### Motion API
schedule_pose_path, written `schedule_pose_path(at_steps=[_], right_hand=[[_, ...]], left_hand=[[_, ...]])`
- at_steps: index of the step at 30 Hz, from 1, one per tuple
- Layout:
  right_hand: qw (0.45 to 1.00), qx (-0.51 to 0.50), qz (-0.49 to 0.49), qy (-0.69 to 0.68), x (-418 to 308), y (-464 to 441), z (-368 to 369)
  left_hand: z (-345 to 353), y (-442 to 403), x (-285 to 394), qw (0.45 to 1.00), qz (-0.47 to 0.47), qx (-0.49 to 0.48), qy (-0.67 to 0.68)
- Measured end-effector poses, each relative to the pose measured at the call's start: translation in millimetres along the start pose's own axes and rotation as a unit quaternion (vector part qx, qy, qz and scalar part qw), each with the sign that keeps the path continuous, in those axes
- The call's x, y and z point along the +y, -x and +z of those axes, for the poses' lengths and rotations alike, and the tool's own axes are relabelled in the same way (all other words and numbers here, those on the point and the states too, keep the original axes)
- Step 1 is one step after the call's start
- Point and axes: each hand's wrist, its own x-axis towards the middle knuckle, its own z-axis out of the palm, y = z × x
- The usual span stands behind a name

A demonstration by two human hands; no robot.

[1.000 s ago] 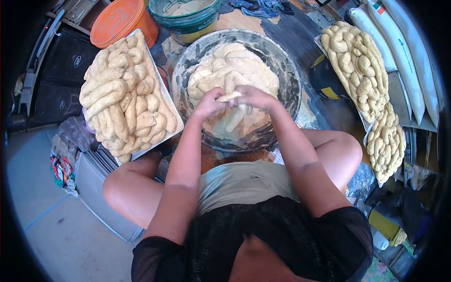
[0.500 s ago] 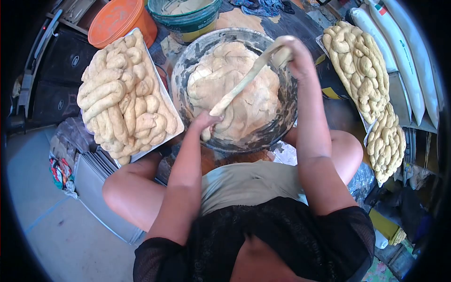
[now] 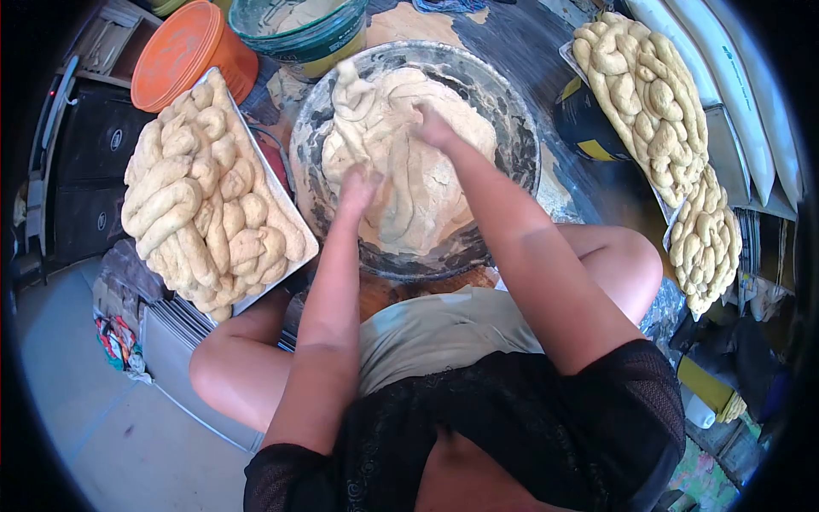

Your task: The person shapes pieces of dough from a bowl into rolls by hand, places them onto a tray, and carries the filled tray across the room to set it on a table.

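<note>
The left hand (image 3: 360,186) seems to grasp the near end of a twisted dough rope (image 3: 347,119) over the basin (image 3: 531,154); the right hand (image 3: 433,128) is at the dough mass (image 3: 439,175), its grip unclear; the rope looks soft, stretchy, best held at both ends.

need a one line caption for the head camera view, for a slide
Two hands work dough in a wide round basin, between trays piled with twisted dough.

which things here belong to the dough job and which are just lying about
Likely in the job:
- left hand
- right hand
- dough
- basin
- twists on tray

Seemingly just lying about:
- multicoloured cloth
- black boxes
- blue cloth
</note>
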Motion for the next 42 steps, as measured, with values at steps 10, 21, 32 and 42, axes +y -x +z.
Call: schedule_pose_path(at_steps=[10,21,32,42], right_hand=[[0.955,0.001,-0.022,0.297,46,93,20],[0.955,-0.095,0.026,0.279,50,42,-3],[0.953,-0.254,0.142,-0.087,13,64,-153],[0.976,-0.176,-0.111,-0.063,-73,72,-132]], left_hand=[[103,37,-5,0.947,0.035,0.068,-0.312],[-43,44,132,0.879,0.154,-0.018,0.450],[-49,39,87,0.908,0.049,0.002,0.416],[8,30,-1,0.987,-0.077,-0.108,-0.091]])
